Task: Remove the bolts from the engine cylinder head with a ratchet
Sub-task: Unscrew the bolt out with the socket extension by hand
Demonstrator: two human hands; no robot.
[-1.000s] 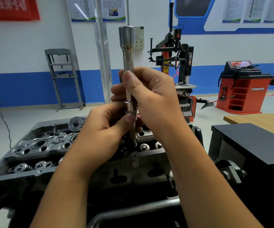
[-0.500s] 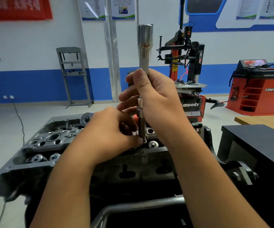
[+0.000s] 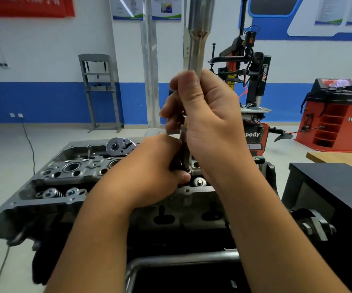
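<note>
Steel socket extension (image 3: 196, 45) stands upright over a bolt hole in the cylinder head (image 3: 69, 176), mid-removal. Right hand (image 3: 204, 115) wraps the shaft; left hand (image 3: 156, 166) pinches its lower end at the head, bolt itself hidden. Ratchet (image 3: 121, 147) lies on the head, unattached. Next move likely: lift the bolt out or refit the ratchet.

The ratchet head (image 3: 121, 146) lies on the cylinder head (image 3: 69, 172), left of both hands, tyre changer (image 3: 249, 81) behind.
</note>
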